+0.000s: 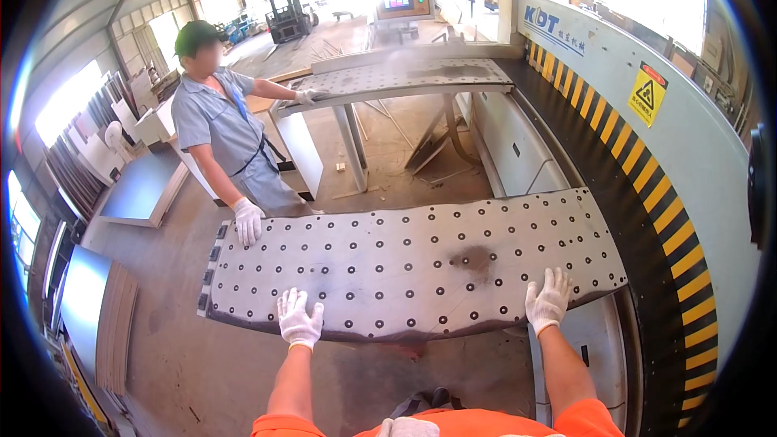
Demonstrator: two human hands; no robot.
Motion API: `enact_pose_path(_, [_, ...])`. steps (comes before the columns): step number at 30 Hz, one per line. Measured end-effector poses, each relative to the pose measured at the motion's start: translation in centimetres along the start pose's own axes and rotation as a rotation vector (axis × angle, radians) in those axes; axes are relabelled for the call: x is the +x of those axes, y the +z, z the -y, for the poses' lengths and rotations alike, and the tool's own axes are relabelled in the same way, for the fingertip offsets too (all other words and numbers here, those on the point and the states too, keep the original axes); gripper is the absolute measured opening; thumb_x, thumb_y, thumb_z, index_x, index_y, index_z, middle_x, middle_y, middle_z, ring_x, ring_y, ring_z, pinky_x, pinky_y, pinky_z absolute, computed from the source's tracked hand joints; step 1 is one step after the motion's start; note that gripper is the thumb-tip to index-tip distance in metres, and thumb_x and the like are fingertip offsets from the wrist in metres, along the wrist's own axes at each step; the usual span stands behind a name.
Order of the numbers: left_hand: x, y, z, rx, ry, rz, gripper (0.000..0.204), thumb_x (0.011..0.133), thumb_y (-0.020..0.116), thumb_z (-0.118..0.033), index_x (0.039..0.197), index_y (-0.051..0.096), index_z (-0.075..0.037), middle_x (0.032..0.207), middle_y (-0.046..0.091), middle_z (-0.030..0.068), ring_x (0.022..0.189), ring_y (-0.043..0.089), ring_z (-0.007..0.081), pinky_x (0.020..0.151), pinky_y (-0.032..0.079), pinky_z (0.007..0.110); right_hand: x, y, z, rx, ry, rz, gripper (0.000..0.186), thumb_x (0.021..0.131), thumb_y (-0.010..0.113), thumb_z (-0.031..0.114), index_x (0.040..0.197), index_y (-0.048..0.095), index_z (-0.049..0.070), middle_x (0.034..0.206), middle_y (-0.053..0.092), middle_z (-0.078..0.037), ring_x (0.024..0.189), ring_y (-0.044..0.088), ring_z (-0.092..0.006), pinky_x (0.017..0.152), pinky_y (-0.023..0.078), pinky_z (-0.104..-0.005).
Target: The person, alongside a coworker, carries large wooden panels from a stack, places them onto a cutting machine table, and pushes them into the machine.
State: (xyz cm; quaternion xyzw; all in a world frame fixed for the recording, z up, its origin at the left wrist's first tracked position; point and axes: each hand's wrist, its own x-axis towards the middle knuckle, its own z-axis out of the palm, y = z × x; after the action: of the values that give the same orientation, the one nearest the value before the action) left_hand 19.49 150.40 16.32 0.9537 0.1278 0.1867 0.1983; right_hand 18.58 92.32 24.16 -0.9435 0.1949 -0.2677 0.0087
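In front of me stretches a pale grey machine table [388, 275], dotted with rows of black-ringed holes and smudged dark near its middle. My left hand [299, 317], in a white glove, lies on its near edge, left of centre, with the fingers spread. Farther right, my right hand [549, 299] rests gloved on the same near edge, fingers apart. Neither hand holds anything. A co-worker [231, 113] in grey-blue clothes stands at the far left, one gloved hand [248, 221] on this table's far left corner and the other [307, 96] on a second dotted table [405, 74].
Along the right runs a large grey machine beam [680, 105] with a yellow-and-black striped strip [647, 174]. A control screen [398, 2] stands at the back. Stacked boards [101, 320] lie at the left. Behind are a forklift [287, 16] and offcuts on the floor.
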Motion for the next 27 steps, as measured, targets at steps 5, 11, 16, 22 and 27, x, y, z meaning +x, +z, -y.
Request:
enact_pose_path(5, [0.0, 0.6, 0.8, 0.008, 0.01, 0.002, 0.058, 0.093, 0.071, -0.041, 0.138, 0.071, -0.004, 0.157, 0.059, 0.0181, 0.153, 0.044, 0.0374, 0.134, 0.025, 0.049, 0.1, -0.1, 0.4, 0.02, 0.001, -0.009, 0.057, 0.094, 0.068, 0.036, 0.139, 0.063, 0.002, 0.155, 0.054, -0.025, 0.149, 0.044, -0.0429, 0.131, 0.026, -0.0559])
enact_pose_path(11, [0.1, 1.1, 0.9, -0.008, 0.031, -0.032, 0.05, 0.094, 0.07, -0.036, 0.133, 0.073, -0.005, 0.154, 0.061, 0.0175, 0.151, 0.046, 0.0369, 0.133, 0.027, 0.049, 0.1, -0.2, 0.2, 0.006, 0.007, -0.004, 0.056, 0.094, 0.068, 0.036, 0.139, 0.063, 0.002, 0.155, 0.054, -0.025, 0.149, 0.044, -0.0428, 0.131, 0.025, -0.0557])
enact_pose_path(16, [-0.1, 1.3, 1.1, -0.016, 0.036, -0.082, 0.045, 0.093, 0.071, -0.033, 0.128, 0.076, -0.005, 0.148, 0.066, 0.0175, 0.148, 0.05, 0.0369, 0.131, 0.031, 0.05, 0.1, -0.4, 0.3, 0.012, 0.006, -0.001, 0.057, 0.094, 0.067, 0.036, 0.139, 0.063, 0.002, 0.155, 0.054, -0.024, 0.149, 0.044, -0.0426, 0.132, 0.025, -0.0555])
enact_pose_path(22, [-0.1, 1.6, 1.7, -0.048, 0.064, -0.112, 0.043, 0.091, 0.071, -0.031, 0.123, 0.077, -0.003, 0.14, 0.07, 0.0168, 0.144, 0.053, 0.0367, 0.13, 0.032, 0.051, 0.0, -0.4, 0.5, 0.02, 0.007, -0.004, 0.057, 0.094, 0.067, 0.036, 0.139, 0.063, 0.002, 0.154, 0.055, -0.025, 0.149, 0.044, -0.0426, 0.132, 0.024, -0.0556])
enact_pose_path(27, [-0.2, 1.9, 1.7, -0.061, 0.086, -0.154, 0.037, 0.09, 0.071, -0.027, 0.117, 0.078, -0.003, 0.136, 0.071, 0.018, 0.14, 0.055, 0.0381, 0.126, 0.037, 0.053, 0.1, -0.4, 0.3, 0.027, 0.01, 0.003, 0.057, 0.094, 0.067, 0.036, 0.139, 0.063, 0.002, 0.154, 0.055, -0.025, 0.149, 0.044, -0.0428, 0.132, 0.024, -0.0559])
